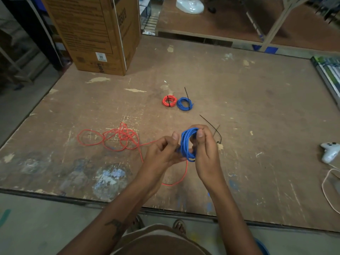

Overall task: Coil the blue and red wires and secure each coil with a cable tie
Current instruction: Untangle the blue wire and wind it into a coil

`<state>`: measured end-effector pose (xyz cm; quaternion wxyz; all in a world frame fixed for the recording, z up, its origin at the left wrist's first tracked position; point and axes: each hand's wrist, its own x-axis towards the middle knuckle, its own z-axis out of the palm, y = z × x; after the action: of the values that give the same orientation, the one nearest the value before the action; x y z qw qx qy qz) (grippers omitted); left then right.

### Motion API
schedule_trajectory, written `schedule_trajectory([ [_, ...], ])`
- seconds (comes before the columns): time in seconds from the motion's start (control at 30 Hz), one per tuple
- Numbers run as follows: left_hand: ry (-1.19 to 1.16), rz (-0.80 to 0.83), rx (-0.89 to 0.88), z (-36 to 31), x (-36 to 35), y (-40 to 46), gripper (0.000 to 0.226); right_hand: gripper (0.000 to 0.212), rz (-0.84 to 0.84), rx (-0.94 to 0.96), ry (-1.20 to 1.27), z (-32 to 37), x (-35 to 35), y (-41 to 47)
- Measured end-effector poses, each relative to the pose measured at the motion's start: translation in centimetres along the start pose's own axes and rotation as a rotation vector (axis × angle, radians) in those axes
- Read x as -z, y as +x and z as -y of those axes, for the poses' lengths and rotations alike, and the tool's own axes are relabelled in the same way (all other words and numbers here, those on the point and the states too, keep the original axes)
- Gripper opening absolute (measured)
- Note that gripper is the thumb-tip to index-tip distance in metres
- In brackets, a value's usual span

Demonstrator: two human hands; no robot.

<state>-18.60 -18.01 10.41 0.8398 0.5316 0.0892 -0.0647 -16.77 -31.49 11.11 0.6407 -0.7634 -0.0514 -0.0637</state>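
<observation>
**Blue coil held together by fingers alone, its tie not yet on**

I watch both hands hold a coil of thin blue plastic-coated wire (187,144) above the worn brown plywood tabletop (257,107). The right hand (207,150) curls round the coil's far side, thumb pressed on the top loops; the left hand (163,151) pinches the near loops between thumb and fingertips.

My worry is that the loops spring apart if either grip eases, since nothing binds them yet. Two loose black plastic cable ties (215,132) lie just beyond the right fingers, so reaching for one leaves a single hand on the coil.

To the left of the left fingers sprawls an uncoiled red wire (117,137), one strand trailing under the wrists, where it could snag.

Well beyond the fingertips rest a tied red coil (169,101) and a tied blue coil (184,103).

The tall brown cardboard box (95,34) stands far off; I cannot tell its contents.
</observation>
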Motion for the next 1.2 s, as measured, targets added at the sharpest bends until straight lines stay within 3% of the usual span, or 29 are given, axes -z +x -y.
schedule_trajectory([
  [0.07, 0.234, -0.012, -0.074, -0.3, 0.8, 0.7, 0.052, 0.03, 0.043, 0.06, -0.112, -0.1, 0.1, 0.2],
  [0.13, 0.552, 0.1, -0.16, -1.1, 1.8, 1.3, 0.047, 0.028, 0.043, 0.105, -0.217, 0.0, 0.0, 0.4],
  [0.2, 0.679, 0.18, -0.211, -1.6, 2.0, 1.2, 0.04, 0.03, 0.008, 0.109, -0.22, 0.3, -0.4, 0.6],
  [0.27, 0.733, 0.125, -0.279, -1.6, 1.2, 0.4, 0.034, 0.034, -0.033, 0.084, -0.178, 0.7, -1.2, 0.6],
  [0.37, 0.878, -0.112, -0.456, -0.1, 0.2, 0.1, 0.039, 0.037, -0.076, 0.071, -0.154, 0.9, -2.6, 0.2],
  [0.53, 0.837, -0.265, -0.546, 0.5, 1.2, 1.9, 0.031, 0.034, -0.133, 0.03, -0.115, 0.9, -4.4, -0.7],
  [0.77, 0.624, -0.175, -0.479, 0.4, 1.2, 2.2, 0.044, 0.034, -0.321, -0.082, -0.087, 0.8, -7.5, -1.1],
  [0.87, 0.676, -0.076, -0.485, -0.4, 2.0, 2.0, 0.042, 0.031, -0.296, -0.001, -0.154, 0.9, -7.1, -0.3],
  [0.97, 0.825, -0.106, -0.485, -1.4, 3.5, 2.3, 0.041, 0.031, -0.249, 0.055, -0.329, 0.1, -6.1, 0.3],
  [1.03, 0.694, -0.079, -0.404, -2.4, 4.6, 3.0, 0.036, 0.032, -0.184, 0.083, -0.447, -0.4, -5.9, 0.1],
  [1.1, 0.595, 0.05, -0.243, -3.3, 5.2, 3.4, 0.04, 0.034, -0.131, 0.083, -0.514, -1.1, -6.2, -0.4],
  [1.2, 0.842, 0.095, -0.248, -3.3, 5.2, 3.4, 0.041, 0.037, -0.137, 0.051, -0.53, -1.8, -7.6, -1.0],
])
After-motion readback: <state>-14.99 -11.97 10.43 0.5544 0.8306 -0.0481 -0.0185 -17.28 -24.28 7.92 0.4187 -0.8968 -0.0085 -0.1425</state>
